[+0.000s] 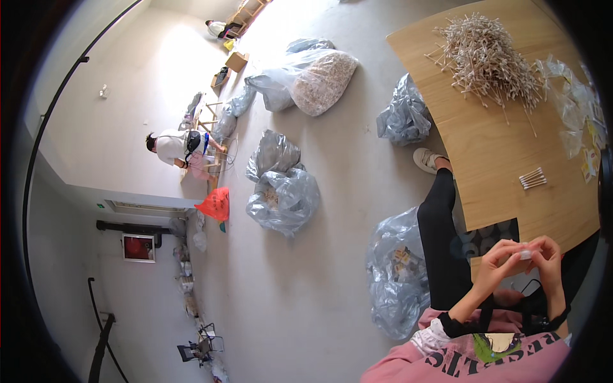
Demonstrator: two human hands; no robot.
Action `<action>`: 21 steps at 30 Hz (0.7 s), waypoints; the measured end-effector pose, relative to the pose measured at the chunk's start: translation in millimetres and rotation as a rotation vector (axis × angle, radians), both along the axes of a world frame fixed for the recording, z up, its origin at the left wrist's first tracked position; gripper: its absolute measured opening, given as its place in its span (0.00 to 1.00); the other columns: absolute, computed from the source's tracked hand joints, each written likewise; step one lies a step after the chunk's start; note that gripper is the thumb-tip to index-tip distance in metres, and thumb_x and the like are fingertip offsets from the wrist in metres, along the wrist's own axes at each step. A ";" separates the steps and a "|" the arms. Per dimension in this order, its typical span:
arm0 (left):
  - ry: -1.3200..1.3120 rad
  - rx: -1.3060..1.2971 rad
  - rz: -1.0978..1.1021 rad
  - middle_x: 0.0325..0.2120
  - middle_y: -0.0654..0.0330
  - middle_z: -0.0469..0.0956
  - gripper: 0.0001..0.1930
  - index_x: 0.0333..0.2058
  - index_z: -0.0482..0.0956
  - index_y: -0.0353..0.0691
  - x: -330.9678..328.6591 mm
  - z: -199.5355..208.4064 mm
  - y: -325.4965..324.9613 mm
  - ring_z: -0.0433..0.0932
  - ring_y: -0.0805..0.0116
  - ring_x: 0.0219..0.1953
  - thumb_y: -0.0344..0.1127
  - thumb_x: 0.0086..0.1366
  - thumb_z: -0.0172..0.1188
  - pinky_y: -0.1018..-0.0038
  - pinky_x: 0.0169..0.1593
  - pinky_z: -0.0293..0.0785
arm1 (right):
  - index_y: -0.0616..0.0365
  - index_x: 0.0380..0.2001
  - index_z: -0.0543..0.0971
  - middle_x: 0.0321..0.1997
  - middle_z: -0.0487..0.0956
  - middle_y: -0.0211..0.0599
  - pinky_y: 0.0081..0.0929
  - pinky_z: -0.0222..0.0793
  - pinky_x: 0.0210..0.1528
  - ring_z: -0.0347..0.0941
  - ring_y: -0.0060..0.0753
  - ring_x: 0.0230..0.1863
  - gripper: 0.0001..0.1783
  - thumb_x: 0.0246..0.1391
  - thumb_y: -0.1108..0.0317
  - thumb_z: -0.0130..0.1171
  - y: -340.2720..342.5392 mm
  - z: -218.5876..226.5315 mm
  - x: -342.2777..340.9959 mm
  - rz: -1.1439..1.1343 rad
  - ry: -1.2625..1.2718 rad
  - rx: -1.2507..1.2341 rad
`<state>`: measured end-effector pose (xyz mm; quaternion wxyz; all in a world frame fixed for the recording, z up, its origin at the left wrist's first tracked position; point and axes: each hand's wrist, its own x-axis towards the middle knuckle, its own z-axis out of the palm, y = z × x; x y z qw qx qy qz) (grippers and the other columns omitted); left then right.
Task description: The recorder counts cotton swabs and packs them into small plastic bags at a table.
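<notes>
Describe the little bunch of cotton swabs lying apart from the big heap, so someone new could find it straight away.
Start at the wooden table on the right. Its far end holds a big tangled heap of swabs; come toward the person's hands. The little bunch lies alone on bare wood, a few swabs side by side, neat rather than jumbled.

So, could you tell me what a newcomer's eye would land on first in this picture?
Probably the big heap of cotton swabs at the far end of the wooden table. Next, the left hand and right hand, held together near the table's near edge, pinching a small clear packet. Grey plastic bags dot the floor to the left.
</notes>
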<state>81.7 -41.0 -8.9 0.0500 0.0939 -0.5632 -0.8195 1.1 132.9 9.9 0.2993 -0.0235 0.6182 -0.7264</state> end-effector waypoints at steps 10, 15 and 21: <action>0.156 -0.243 0.096 0.42 0.55 0.78 0.14 0.48 0.83 0.35 -8.8 7.4 4.5 0.78 0.63 0.46 0.28 0.62 0.66 0.74 0.50 0.72 | 0.57 0.39 0.78 0.42 0.82 0.34 0.18 0.76 0.28 0.79 0.23 0.36 0.06 0.60 0.69 0.63 -4.0 10.7 6.1 -0.052 0.122 0.033; 0.253 -0.289 0.154 0.41 0.55 0.79 0.13 0.46 0.84 0.36 -10.6 5.3 0.2 0.79 0.61 0.45 0.22 0.61 0.64 0.72 0.49 0.75 | 0.58 0.36 0.82 0.44 0.82 0.37 0.17 0.76 0.30 0.79 0.24 0.38 0.05 0.59 0.79 0.60 -6.2 -1.5 -0.5 0.000 0.354 0.051; 0.258 -0.351 0.138 0.39 0.54 0.80 0.12 0.43 0.84 0.34 -12.8 16.0 10.4 0.81 0.60 0.42 0.20 0.60 0.63 0.73 0.45 0.77 | 0.61 0.33 0.83 0.41 0.82 0.39 0.18 0.75 0.33 0.79 0.24 0.40 0.06 0.55 0.82 0.61 8.9 -2.3 1.9 -0.052 0.300 0.070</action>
